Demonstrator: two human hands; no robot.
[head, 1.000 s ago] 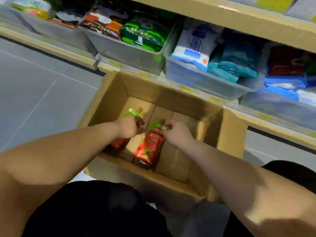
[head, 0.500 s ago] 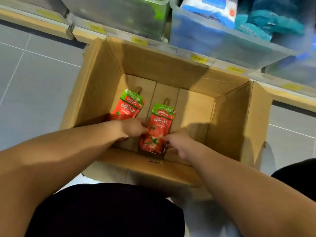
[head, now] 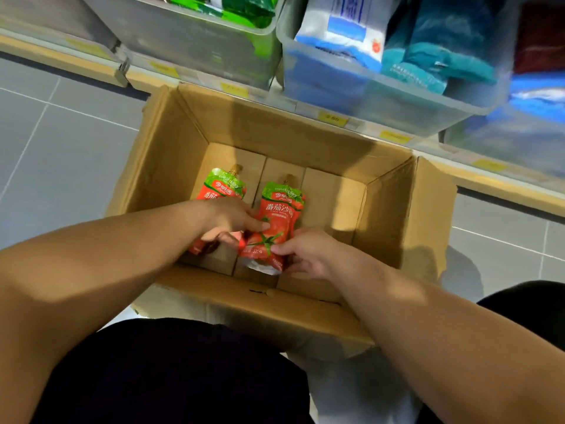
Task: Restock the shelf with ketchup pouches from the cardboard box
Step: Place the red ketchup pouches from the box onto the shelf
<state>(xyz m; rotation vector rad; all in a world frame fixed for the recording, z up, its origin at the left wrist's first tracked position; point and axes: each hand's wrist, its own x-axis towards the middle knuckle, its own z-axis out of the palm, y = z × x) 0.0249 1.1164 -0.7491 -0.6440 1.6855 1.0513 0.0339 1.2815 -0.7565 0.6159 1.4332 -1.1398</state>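
An open cardboard box stands on the floor against the bottom shelf. Two red ketchup pouches with green tops lie inside it. My left hand lies over the left ketchup pouch, fingers curled round its lower part and fingertips touching the right pouch. My right hand pinches the bottom right corner of the right ketchup pouch, whose lower end is lifted off the box floor.
Clear plastic bins sit on the shelf behind the box: one with green packs, one with blue and white packs. Yellow price tags line the shelf edge. Grey tiled floor lies to the left. My dark-clothed knees are below.
Both hands slid from the pouch tops down to their lower ends. The right pouch's bottom end has come up from the box floor. The camera tilted down and closer.
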